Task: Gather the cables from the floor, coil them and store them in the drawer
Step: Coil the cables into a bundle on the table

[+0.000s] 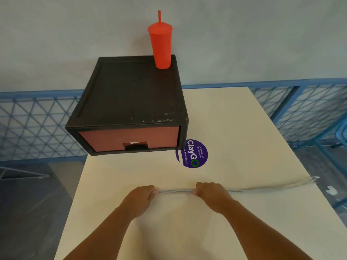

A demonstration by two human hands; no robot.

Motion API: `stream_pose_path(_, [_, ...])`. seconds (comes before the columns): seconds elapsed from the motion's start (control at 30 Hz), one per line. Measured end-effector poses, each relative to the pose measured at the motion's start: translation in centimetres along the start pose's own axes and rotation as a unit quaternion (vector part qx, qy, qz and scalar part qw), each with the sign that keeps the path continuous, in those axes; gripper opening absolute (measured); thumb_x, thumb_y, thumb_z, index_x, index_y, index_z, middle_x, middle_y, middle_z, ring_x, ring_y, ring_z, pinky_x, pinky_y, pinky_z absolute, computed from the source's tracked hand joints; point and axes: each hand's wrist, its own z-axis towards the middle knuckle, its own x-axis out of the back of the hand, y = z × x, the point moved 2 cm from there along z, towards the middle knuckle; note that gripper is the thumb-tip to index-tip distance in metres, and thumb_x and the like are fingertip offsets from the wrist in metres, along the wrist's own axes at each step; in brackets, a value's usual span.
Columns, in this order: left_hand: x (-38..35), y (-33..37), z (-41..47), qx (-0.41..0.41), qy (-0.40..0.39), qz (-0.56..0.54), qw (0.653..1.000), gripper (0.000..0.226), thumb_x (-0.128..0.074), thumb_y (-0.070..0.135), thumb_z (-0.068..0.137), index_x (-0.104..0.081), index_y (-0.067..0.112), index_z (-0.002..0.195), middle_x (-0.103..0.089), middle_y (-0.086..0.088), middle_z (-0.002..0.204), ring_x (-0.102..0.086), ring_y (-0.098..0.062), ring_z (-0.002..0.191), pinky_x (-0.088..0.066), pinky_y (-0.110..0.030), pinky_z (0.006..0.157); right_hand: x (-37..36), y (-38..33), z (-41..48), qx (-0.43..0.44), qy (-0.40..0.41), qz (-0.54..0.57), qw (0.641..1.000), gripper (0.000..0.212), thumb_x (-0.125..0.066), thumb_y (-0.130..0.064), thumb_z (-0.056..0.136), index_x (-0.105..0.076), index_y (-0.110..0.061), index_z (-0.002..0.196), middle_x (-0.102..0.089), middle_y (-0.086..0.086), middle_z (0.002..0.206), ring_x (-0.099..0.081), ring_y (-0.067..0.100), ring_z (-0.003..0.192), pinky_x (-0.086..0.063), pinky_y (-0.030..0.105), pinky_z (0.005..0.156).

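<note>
A thin grey cable [176, 191] is stretched level between my two fists just above the cream table [234, 128]. My left hand [139, 197] grips one end of that stretch. My right hand [211, 193] grips it farther right, and the rest of the cable runs blurred along the table to the right edge, where its end [313, 178] hangs over. At the back left of the table stands a black drawer unit [131, 98] with a red drawer front [129, 136], which is closed, with a dark handle at its lower middle.
A red tumbler [161, 44] with a straw stands on the back right corner of the drawer unit. A round purple sticker [194, 153] lies on the table by the unit's right corner. Blue mesh fencing [33, 119] runs behind and along both sides.
</note>
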Motion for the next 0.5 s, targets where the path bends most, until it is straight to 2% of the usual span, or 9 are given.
stream_pose_path(0.07, [0.0,-1.0,-0.3,0.017,0.020,-0.009,1.000,0.027,-0.031,0.029,0.099,-0.056,0.021,0.091,-0.061,0.003,0.083,-0.055,-0.024,0.085,-0.028,-0.025,0.068,0.1,0.7,0.0,-0.002,0.005,-0.006,1.000,0.035,-0.030,-0.039,0.097,-0.052,-0.013,0.103,-0.065,0.008,0.103,-0.055,0.025,0.086,-0.038,0.032,0.073])
stream_pose_path(0.13, [0.4,-2.5,-0.7,0.046,0.038,-0.009,0.998,0.032,-0.031,0.028,0.099,-0.058,0.012,0.105,-0.063,-0.004,0.095,-0.056,-0.023,0.092,-0.030,-0.024,0.071,0.0,1.9,-0.2,-0.018,0.012,-0.002,1.000,0.034,-0.030,-0.039,0.097,-0.051,-0.013,0.104,-0.065,0.009,0.105,-0.058,0.028,0.094,-0.040,0.032,0.073])
stream_pose_path(0.3, [0.8,-7.3,-2.6,0.127,0.028,-0.005,0.991,0.035,-0.030,0.032,0.099,-0.056,0.020,0.117,-0.064,-0.004,0.115,-0.057,-0.021,0.105,-0.039,-0.026,0.084,0.1,5.1,-1.5,-0.042,0.017,-0.024,0.999,0.032,-0.032,-0.040,0.097,-0.051,-0.015,0.103,-0.064,0.007,0.104,-0.059,0.027,0.094,-0.035,0.028,0.069])
stream_pose_path(0.5, [0.9,-8.0,-2.9,0.160,0.036,0.005,0.986,0.036,-0.029,0.031,0.099,-0.055,0.019,0.120,-0.063,-0.005,0.118,-0.056,-0.022,0.108,-0.040,-0.028,0.090,0.1,5.5,-2.0,-0.038,0.016,0.003,0.999,0.029,-0.034,-0.041,0.096,-0.051,-0.018,0.096,-0.063,0.006,0.095,-0.058,0.025,0.089,-0.042,0.031,0.073])
